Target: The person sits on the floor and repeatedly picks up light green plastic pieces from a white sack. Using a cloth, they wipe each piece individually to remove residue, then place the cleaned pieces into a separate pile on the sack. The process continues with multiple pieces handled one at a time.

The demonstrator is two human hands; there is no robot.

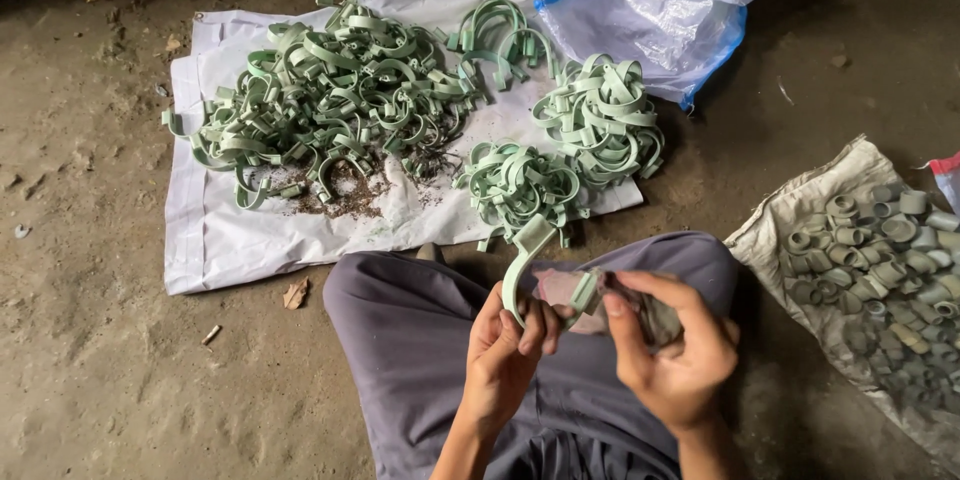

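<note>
My left hand grips a pale green curved plastic clamp by its lower end, its arc rising toward the white sheet. My right hand pinches the clamp's other end between thumb and forefinger and also holds a small dark grey piece against the palm. Both hands hover above my lap, over grey trousers.
A white sheet on the dirt floor carries a large heap of green clamps and smaller heaps. A clear plastic bag with blue edging lies behind. A sack at right holds several grey-green rings.
</note>
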